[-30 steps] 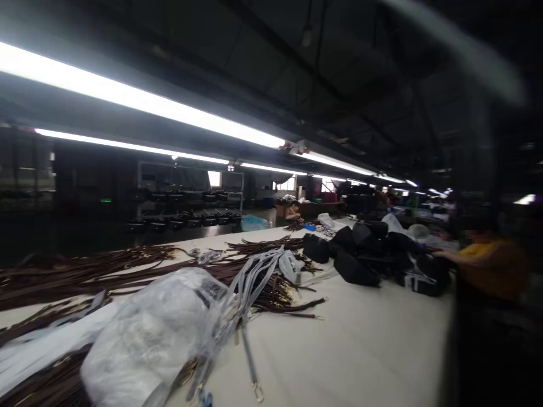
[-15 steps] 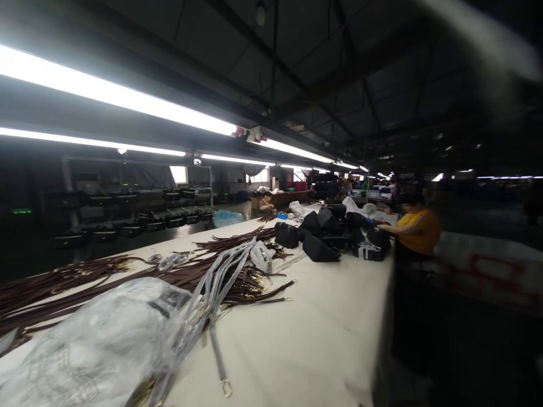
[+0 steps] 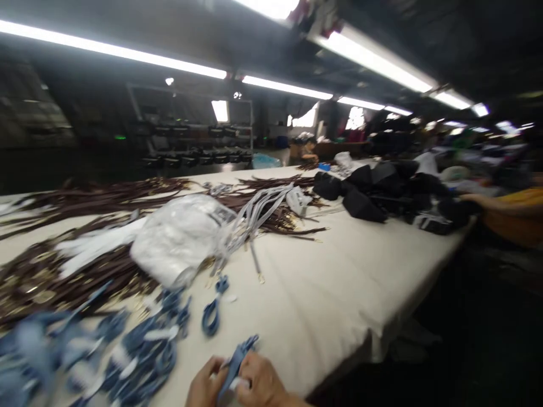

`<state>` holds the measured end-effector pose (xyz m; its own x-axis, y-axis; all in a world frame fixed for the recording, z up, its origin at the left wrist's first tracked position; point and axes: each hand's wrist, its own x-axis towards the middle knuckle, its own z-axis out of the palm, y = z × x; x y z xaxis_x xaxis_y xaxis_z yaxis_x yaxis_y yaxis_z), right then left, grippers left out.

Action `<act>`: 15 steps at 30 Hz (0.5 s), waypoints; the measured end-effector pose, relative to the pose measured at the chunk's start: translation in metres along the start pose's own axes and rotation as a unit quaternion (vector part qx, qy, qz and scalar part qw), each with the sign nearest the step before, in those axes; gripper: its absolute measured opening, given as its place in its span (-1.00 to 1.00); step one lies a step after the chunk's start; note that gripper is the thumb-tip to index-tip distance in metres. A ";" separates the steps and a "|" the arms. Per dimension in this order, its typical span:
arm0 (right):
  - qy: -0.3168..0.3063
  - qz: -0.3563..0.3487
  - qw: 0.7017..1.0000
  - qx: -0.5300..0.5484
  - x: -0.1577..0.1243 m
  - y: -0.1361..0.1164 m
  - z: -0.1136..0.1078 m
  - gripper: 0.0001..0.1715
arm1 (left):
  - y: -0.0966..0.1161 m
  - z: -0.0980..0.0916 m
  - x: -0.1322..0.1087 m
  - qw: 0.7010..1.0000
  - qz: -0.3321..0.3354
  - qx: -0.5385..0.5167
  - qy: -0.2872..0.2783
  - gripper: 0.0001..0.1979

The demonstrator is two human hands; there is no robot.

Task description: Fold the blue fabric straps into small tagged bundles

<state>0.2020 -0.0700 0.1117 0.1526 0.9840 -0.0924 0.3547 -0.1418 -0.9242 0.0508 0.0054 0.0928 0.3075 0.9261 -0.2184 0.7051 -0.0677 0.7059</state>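
Note:
Low in the view, my left hand [image 3: 206, 383] and my right hand [image 3: 263, 382] are closed on a folded blue strap [image 3: 240, 355], one from each side. Something small and white shows at the right fingers; its kind is not clear. Another looped blue strap [image 3: 211, 316] lies on the table just beyond my hands. To the left is a heap of blue straps [image 3: 146, 356] with white wraps around some of them, blurred toward the corner.
The pale-covered table [image 3: 322, 299] has its edge on the right. A clear plastic bag [image 3: 178, 234], grey straps [image 3: 263, 206], brown straps [image 3: 114, 195] and black bags [image 3: 365, 200] lie on it. A co-worker's yellow sleeve [image 3: 520, 209] shows at the right edge.
The view has tilted down and turned, so lamps and table sit differently in it. My hands, the strap they hold and the blue heap have come into sight.

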 end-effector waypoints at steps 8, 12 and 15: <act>-0.135 0.131 0.975 0.117 0.053 0.034 0.048 -0.62 | -0.041 0.014 -0.004 0.999 -0.031 -0.035 -0.014 -0.87; -0.162 0.158 0.963 0.147 0.064 0.040 0.039 -0.49 | -0.045 0.021 -0.006 0.997 -0.056 -0.049 0.025 -0.82; -0.171 0.175 0.957 0.153 0.066 0.041 0.035 -0.45 | -0.046 0.023 -0.002 0.994 -0.073 -0.065 0.042 -0.78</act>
<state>0.1941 -0.0071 0.0551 -0.1168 0.8672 -0.4841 0.0416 -0.4828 -0.8748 0.0323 -0.0019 0.0457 0.1494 0.9504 -0.2728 0.6483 0.1141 0.7528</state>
